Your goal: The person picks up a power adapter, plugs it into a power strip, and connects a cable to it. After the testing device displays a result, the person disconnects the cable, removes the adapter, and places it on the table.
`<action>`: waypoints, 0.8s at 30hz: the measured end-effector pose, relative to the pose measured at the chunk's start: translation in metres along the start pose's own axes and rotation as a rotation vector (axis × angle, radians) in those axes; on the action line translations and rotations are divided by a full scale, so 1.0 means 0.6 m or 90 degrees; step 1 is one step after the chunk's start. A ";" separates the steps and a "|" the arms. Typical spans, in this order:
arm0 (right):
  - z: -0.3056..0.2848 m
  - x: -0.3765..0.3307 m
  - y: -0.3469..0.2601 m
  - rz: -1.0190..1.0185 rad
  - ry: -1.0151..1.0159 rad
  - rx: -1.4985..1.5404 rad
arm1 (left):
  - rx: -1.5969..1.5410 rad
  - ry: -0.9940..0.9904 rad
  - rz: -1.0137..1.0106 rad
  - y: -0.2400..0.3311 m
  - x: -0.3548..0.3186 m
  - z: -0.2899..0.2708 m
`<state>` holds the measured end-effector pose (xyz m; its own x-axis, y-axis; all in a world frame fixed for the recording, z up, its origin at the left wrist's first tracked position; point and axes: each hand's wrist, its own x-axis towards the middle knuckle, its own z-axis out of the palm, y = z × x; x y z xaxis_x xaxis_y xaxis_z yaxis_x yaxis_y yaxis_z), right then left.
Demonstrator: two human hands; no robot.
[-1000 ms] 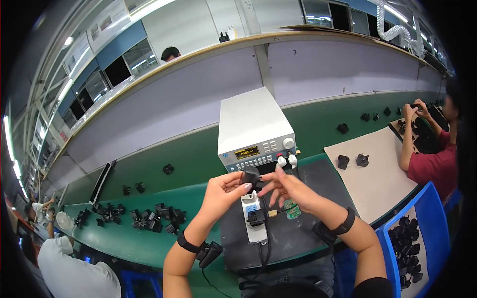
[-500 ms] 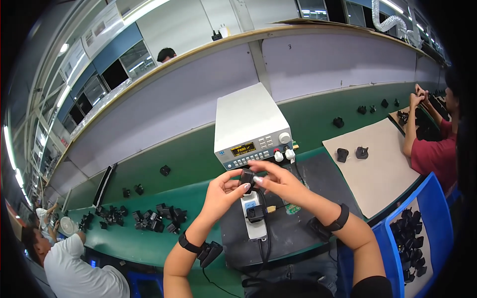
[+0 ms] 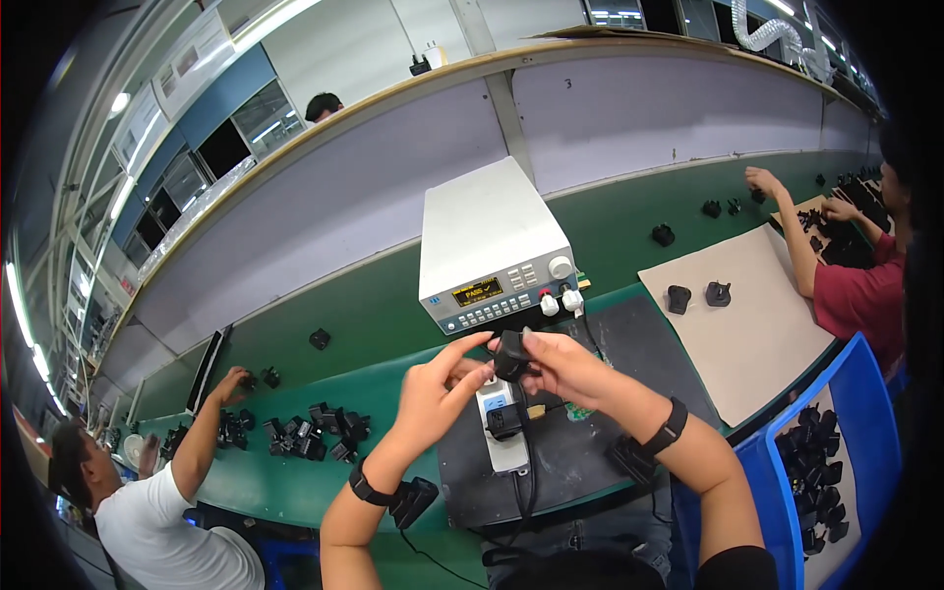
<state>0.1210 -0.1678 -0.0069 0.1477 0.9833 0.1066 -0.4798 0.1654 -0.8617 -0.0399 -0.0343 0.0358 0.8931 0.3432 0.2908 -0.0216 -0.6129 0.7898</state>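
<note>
A black plug adapter (image 3: 509,358) is pinched in my right hand (image 3: 565,366), its thumb on top and fingers beneath. Just left of it, my left hand (image 3: 438,385) has its thumb and fingers spread around the adapter's left side; whether a fingertip still touches it I cannot tell. Below my hands lies a white power strip (image 3: 507,455) with a blue socket face. Another black adapter (image 3: 503,422) is seated on the strip, beside a yellow connector (image 3: 536,412). Behind stands a white bench tester (image 3: 492,246) with a lit display.
Piles of black adapters (image 3: 295,438) lie on the green table at left. A beige sheet (image 3: 733,344) at right carries two adapters; a blue bin (image 3: 787,501) below holds several more. Co-workers sit at left (image 3: 167,521) and right (image 3: 865,295). A dark mat (image 3: 629,393) lies beneath my forearms.
The adapter has passed from my left fingers into my right hand and moved slightly right. The left co-worker's arm now reaches across the table; the right co-worker's hands have parted, one reaching to the back.
</note>
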 end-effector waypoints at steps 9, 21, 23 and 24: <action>-0.008 0.020 0.028 0.147 -0.029 0.094 | 0.142 -0.120 0.231 0.004 0.028 -0.012; -0.046 -0.020 0.008 -0.214 0.134 -0.881 | 0.065 -0.038 -0.058 -0.078 0.048 -0.015; -0.051 -0.038 0.007 -0.136 0.050 -0.867 | 0.145 -0.077 -0.094 -0.079 0.056 -0.015; -0.054 -0.046 0.018 -0.101 -0.022 -0.861 | 0.225 -0.115 -0.129 -0.078 0.058 -0.013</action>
<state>0.1400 -0.1959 -0.0352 0.0896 0.9655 0.2444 0.7581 0.0930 -0.6455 -0.0113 0.0121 0.0132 0.9285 0.3705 0.0252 0.2887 -0.7629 0.5785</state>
